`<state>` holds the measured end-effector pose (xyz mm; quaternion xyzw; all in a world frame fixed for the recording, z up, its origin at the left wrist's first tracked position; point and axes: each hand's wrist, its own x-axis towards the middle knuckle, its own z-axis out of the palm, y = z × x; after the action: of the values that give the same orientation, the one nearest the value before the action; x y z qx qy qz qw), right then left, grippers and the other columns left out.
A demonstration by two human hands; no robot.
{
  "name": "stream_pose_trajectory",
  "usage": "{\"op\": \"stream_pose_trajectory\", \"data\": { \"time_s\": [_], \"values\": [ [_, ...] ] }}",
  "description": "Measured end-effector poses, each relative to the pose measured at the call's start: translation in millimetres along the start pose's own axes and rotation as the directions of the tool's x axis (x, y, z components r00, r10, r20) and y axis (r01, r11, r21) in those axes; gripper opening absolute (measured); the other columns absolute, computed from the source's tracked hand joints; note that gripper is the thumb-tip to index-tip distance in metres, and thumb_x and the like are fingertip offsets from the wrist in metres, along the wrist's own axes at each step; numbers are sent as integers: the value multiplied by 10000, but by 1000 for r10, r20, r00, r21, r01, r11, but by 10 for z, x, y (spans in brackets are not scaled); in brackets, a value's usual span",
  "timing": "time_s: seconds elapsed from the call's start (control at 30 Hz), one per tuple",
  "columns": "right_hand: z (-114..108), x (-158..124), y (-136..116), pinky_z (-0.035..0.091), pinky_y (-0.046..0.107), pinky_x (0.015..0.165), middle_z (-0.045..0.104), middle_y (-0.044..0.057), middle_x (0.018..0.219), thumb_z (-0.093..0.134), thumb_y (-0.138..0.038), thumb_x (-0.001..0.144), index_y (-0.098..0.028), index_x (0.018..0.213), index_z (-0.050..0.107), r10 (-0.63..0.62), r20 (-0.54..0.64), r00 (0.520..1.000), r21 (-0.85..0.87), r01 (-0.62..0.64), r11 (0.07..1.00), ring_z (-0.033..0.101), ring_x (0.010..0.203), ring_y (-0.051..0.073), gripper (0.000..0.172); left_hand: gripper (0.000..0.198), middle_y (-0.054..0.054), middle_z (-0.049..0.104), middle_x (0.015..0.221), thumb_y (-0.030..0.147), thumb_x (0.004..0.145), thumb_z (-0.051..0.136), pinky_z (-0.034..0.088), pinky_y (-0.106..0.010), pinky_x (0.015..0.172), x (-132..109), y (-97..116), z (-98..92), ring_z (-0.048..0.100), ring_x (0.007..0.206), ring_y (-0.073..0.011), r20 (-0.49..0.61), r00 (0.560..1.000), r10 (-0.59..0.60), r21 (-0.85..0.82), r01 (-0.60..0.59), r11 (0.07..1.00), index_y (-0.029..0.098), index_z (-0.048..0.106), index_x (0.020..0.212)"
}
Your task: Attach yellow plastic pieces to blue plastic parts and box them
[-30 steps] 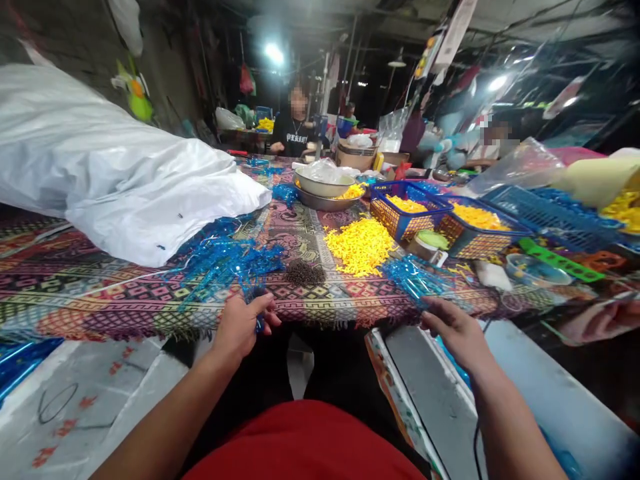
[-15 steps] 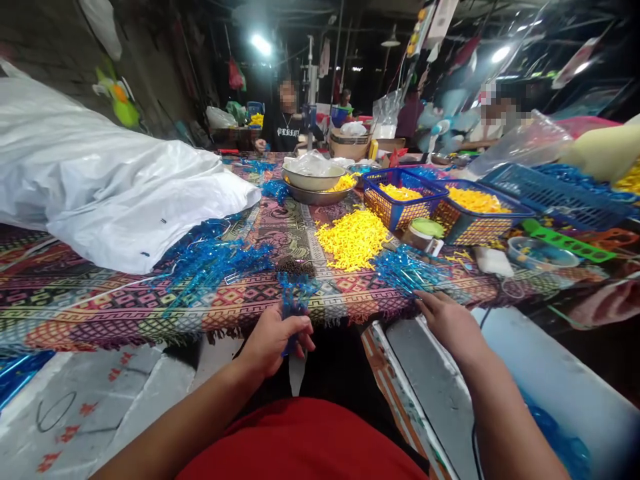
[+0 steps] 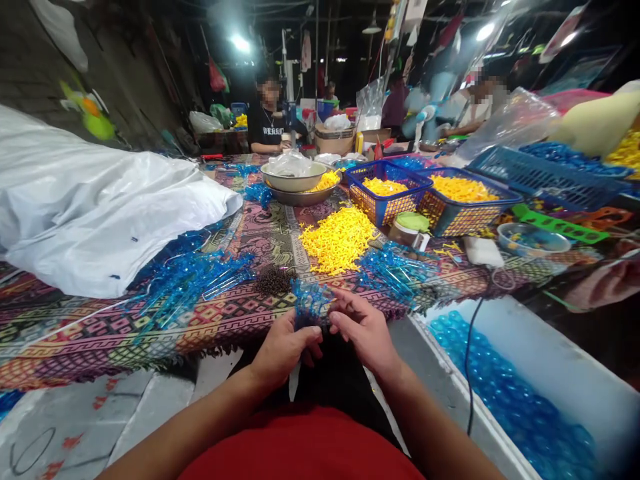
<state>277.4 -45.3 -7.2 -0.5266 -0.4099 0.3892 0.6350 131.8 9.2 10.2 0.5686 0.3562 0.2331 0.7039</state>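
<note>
My left hand (image 3: 285, 347) is closed around a bunch of shiny blue clear-plastic pieces (image 3: 310, 300), which stick up above its fingers at the table's edge. Right beside it, my right hand (image 3: 364, 331) has its thumb and fingers bent together against the side of the bunch. Whatever lies between those fingertips is too small to make out. Just beyond the bunch is a heap of small dark brown bits (image 3: 274, 280). A pile of small yellow plastic parts (image 3: 337, 240) lies farther back. More blue pieces are spread in a right pile (image 3: 397, 270) and a left pile (image 3: 195, 277).
Blue baskets of yellow parts, one the near basket (image 3: 385, 193), stand behind a green-lidded jar (image 3: 411, 230). Stacked bowls (image 3: 297, 180) sit mid-table. A white sack (image 3: 110, 213) covers the left. Blue beads fill a white foam box (image 3: 510, 393) below right. Co-workers sit across the table.
My right hand has moved left from the right blue pile to the bunch in my left hand. The view has shifted, bringing the box of blue beads more into sight.
</note>
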Motion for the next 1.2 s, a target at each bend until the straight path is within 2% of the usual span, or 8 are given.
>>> {"op": "stream_pose_trajectory", "data": {
  "time_s": [0.17, 0.33, 0.47, 0.53, 0.63, 0.77, 0.93, 1.2],
  "values": [
    [36, 47, -26, 489, 289, 702, 663, 35, 986, 745, -237, 617, -220, 1133, 578, 103, -6, 995, 294, -97, 951, 614, 797, 164, 543, 134, 2, 573, 619, 213, 699, 580, 418, -199, 354, 54, -6, 78, 572, 464, -130, 181, 983, -40, -99, 58, 993, 136, 520, 792],
    [213, -37, -146, 491, 301, 588, 694, 76, 791, 724, -317, 629, -138, 831, 675, 209, 122, 970, 328, -239, 914, 619, 619, 173, 274, 161, -32, 569, 551, 210, 658, 603, 444, -232, 373, 73, -26, 157, 563, 436, -149, 445, 882, -154, -117, 228, 967, 92, 565, 761],
    [-2, 56, -294, 510, 340, 605, 683, 71, 729, 634, -361, 737, -148, 940, 620, 112, -47, 993, 197, -101, 975, 632, 614, 193, 295, 278, -57, 616, 821, 175, 627, 667, 513, -265, 599, 22, 26, 67, 613, 712, -158, 298, 950, -94, -118, 134, 984, 120, 588, 887],
    [-319, 227, -373, 508, 383, 708, 680, 60, 760, 611, -357, 758, -171, 1128, 537, -97, -209, 973, -122, 72, 990, 647, 696, 213, 421, 263, -51, 597, 888, 185, 648, 660, 507, -257, 632, -30, 64, -50, 602, 781, -157, 191, 980, -59, -76, 75, 994, 134, 589, 896],
    [-867, 611, -433, 460, 442, 819, 647, 131, 1007, 585, -334, 756, -172, 1245, 465, -409, -283, 867, -780, 40, 624, 625, 873, 279, 529, 193, -43, 585, 826, 218, 704, 610, 499, -265, 572, -116, 103, -278, 601, 706, -153, 102, 993, -52, -27, 55, 998, 129, 577, 872],
    [-1311, 1143, -319, 439, 456, 844, 568, 218, 1154, 528, -338, 788, -101, 1294, 411, -341, -116, 933, -991, -86, 100, 556, 1035, 352, 571, 177, -23, 581, 730, 241, 729, 593, 501, -277, 540, -202, 118, -580, 599, 626, -148, -52, 998, -19, -19, 18, 1000, 124, 560, 857],
    [-1450, 1389, -101, 404, 430, 931, 483, 233, 1283, 484, -496, 812, -48, 1364, 294, -113, -25, 993, -998, -18, 58, 484, 1158, 332, 735, 175, -19, 598, 722, 252, 739, 594, 512, -286, 534, -260, 113, -849, 610, 624, -157, -174, 985, 2, -77, -16, 997, 131, 556, 860],
    [-1259, 839, -36, 340, 589, 913, 230, 114, 1475, 439, -631, 779, -286, 1428, 155, -143, 257, 956, -949, 223, -222, 286, 1277, 397, 787, 187, -16, 610, 696, 265, 727, 619, 520, -283, 532, -246, 49, -1034, 619, 620, -161, -197, 980, -26, -110, 4, 994, 134, 553, 844]
  ]
}}
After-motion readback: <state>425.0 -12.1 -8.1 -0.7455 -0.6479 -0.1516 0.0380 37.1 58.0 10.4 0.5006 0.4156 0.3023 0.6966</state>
